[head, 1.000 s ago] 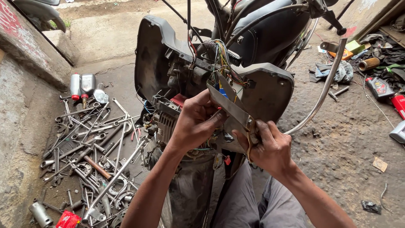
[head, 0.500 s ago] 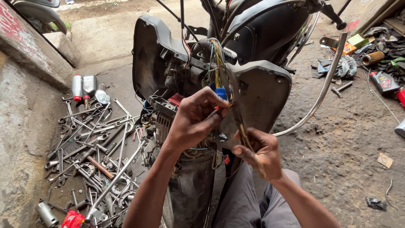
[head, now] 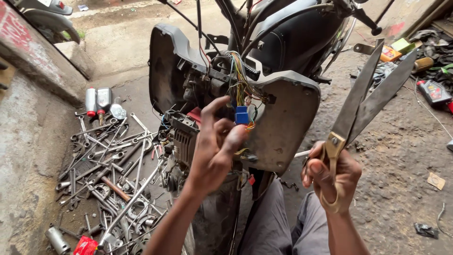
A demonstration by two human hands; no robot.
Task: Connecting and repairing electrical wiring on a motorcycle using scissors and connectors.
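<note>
Wire bundle [head: 243, 87] crowding panel gap

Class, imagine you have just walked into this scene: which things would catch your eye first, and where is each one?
The large scissors, blades open, stand up in the right hand on the right side of the view. In the middle, the left hand reaches into the opened scooter front, fingers at a small blue connector below a bundle of coloured wires. On the ground to the left lies a heap of spanners.

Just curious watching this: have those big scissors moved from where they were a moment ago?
Yes. The scissors, in the right hand, swung out rightward, away from the scooter's grey panel, blades now open.
</note>
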